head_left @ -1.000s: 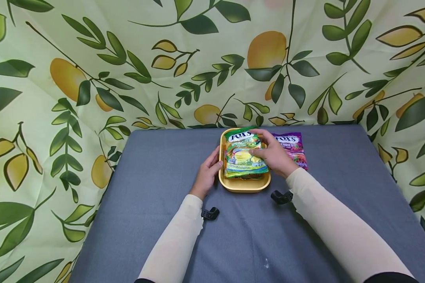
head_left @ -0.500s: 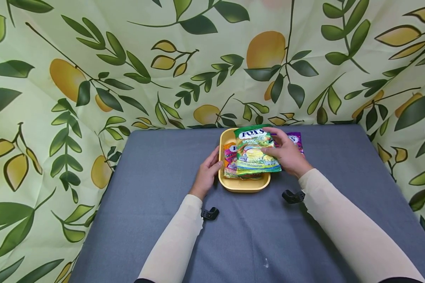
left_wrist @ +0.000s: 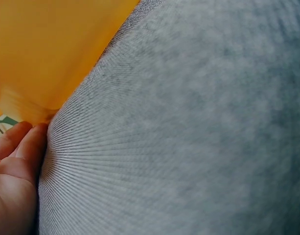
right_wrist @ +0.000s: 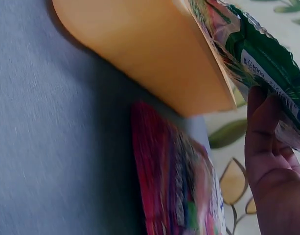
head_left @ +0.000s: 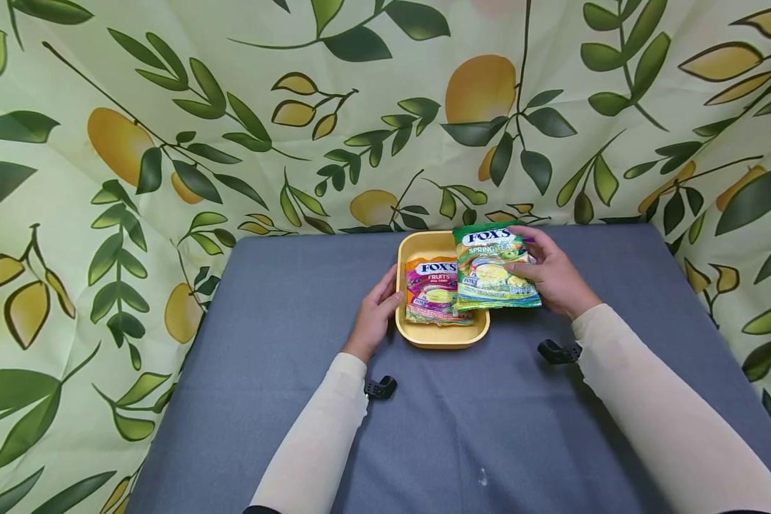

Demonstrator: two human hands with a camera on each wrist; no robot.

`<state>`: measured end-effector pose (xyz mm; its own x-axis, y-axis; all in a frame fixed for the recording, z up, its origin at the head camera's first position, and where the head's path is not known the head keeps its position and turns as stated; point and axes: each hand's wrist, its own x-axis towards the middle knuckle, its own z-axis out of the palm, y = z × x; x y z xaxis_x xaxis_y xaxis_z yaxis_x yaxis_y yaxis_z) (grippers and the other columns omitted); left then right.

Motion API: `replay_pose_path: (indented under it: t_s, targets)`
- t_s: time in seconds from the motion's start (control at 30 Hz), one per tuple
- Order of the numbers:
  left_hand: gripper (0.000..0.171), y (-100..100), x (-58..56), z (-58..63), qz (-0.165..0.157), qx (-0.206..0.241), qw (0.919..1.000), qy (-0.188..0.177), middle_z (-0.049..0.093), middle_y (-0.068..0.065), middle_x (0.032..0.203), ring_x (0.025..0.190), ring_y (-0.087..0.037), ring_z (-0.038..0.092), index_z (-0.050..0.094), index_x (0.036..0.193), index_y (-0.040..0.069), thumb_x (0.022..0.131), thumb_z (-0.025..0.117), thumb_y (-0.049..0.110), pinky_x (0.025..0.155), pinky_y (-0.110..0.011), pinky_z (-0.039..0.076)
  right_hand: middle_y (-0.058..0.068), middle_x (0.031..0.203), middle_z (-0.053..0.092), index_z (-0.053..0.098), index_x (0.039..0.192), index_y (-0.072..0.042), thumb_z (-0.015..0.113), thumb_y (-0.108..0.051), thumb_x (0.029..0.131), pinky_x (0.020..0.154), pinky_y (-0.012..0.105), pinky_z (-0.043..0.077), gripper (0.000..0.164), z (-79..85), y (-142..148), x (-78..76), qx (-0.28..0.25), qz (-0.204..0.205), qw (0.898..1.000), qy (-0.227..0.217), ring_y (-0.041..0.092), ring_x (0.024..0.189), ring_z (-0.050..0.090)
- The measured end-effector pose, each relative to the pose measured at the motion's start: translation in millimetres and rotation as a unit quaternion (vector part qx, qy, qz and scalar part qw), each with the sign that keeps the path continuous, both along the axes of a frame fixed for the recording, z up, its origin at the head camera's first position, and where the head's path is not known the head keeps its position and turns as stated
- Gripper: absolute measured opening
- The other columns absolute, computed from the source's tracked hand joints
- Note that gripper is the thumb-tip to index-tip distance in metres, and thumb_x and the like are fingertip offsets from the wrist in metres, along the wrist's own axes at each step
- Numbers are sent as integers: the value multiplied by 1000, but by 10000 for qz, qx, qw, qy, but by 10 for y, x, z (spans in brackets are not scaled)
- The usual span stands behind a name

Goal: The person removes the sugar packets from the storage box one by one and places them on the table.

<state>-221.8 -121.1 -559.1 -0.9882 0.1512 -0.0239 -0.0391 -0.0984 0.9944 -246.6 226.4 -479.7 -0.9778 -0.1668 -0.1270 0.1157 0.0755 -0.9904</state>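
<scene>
While right hand (head_left: 557,277) grips packet (head_left: 485,265), left hand (head_left: 374,318) touching tray (head_left: 442,338)

In the head view we see a green Spring Tea packet (head_left: 488,277), printed face up, held at its 3 o'clock side by the right grip (head_left: 557,278); it covers the 2 o'clock part of a rounded yellow tray (head_left: 443,338). Inside the tray we find an orange-and-magenta Fruits packet (head_left: 430,294), face up, partly hidden. The left grip (head_left: 375,314) touches the tray's 9 o'clock wall. At the tray's 3 o'clock we note a purple-red packet (right_wrist: 162,166), largely concealed from the head view.
</scene>
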Motion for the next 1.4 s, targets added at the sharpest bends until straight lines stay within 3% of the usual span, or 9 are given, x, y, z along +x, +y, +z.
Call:
replay_pose_path:
  t_s: [0.47, 0.8, 0.97, 1.4]
  targets:
    - [58, 0, -30, -19, -27, -24, 10000, -39, 50, -5, 165, 146, -23, 52, 47, 168, 24, 112, 61, 19, 114, -42, 47, 3, 148, 44, 42, 166, -33, 75, -9, 105, 75, 35, 66, 73, 27, 668, 7, -615, -511, 9962, -349, 16, 99, 73]
    - [58, -8, -26, -19, -25, -106, 9999, -6, 51, -4, 164, 145, -21, 54, 46, 168, 26, 112, 60, 19, 113, -40, 48, -1, 143, 49, 40, 167, -31, 69, -3, 107, 71, 31, 64, 72, -88, 1045, 69, -555, -425, 9969, -370, 13, 96, 73]
    - [58, -7, -19, -20, -59, -79, 9999, -22, 50, -4, 165, 146, -22, 52, 46, 168, 25, 112, 60, 17, 114, -41, 48, -2, 146, 44, 39, 169, -30, 68, -4, 108, 69, 29, 63, 72, -146, 1207, 133, -172, -346, 9990, -241, 10, 97, 70]
    - [58, -22, -16, -26, -47, -130, 9999, -39, 50, -3, 165, 146, -21, 53, 46, 168, 26, 113, 60, 20, 113, -40, 49, -8, 136, 51, 44, 166, -33, 66, 1, 108, 68, 27, 62, 70, -182, 1509, 172, -462, -615, 9965, -325, 9, 93, 72]
